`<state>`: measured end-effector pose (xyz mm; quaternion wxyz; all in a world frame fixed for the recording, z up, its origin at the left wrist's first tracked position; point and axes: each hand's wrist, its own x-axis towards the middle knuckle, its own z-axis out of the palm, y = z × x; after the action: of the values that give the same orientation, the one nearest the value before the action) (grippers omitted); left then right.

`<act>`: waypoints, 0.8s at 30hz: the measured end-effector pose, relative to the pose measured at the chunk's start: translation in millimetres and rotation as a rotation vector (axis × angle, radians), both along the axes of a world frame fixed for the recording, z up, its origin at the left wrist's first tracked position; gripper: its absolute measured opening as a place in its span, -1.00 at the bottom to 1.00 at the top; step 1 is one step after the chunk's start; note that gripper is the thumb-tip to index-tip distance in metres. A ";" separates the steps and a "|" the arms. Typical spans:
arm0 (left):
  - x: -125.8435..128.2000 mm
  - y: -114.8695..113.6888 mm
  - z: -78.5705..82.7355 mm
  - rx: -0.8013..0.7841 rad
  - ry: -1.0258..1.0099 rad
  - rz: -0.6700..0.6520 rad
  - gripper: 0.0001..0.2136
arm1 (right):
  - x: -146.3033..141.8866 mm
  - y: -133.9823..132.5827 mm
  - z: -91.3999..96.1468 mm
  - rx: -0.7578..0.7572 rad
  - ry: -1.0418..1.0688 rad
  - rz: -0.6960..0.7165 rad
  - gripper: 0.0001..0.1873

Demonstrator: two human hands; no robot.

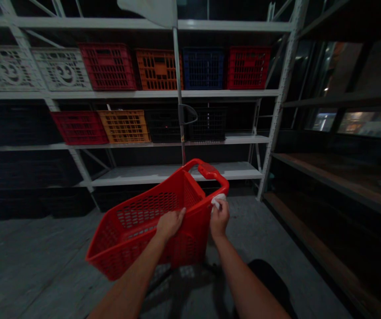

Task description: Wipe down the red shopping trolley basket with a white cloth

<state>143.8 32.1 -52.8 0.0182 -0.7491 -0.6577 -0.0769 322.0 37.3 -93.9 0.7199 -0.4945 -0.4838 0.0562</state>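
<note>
A red plastic shopping cart [190,239] stands on the floor in front of me, its basket pointing left and its handle to the right. My left hand [171,223] grips the near top rim of the basket, fingers curled over the edge. In my right hand [220,217] is a crumpled white cloth [218,200], pressed against the cart's side just below the near end of the handle [210,172]. The part of the rim under my left fingers is hidden.
Behind the cart is a grey metal shelving rack [230,93] with several plastic crates, such as an orange crate [159,68] and a blue crate [203,68]. A pole [178,66] rises behind the cart. Dark shelves [329,173] line the right side.
</note>
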 end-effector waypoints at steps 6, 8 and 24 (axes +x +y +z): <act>-1.6 -6.0 -2.0 0.005 0.006 -0.001 -0.30 | 79.6 39.9 71.6 -0.101 -0.242 0.035 -0.77; -1.3 -7.6 -1.9 0.009 0.001 0.009 -0.29 | 96.1 46.6 87.5 -0.183 -0.395 0.173 -0.76; -36.6 -18.6 -1.0 -0.002 -0.009 0.005 -0.33 | 107.8 17.1 150.5 -0.257 -1.139 0.807 -0.83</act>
<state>107.2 13.5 -53.8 0.0146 -0.7472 -0.6597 -0.0794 429.7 54.4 56.6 0.2140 -0.3100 -0.9201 0.1077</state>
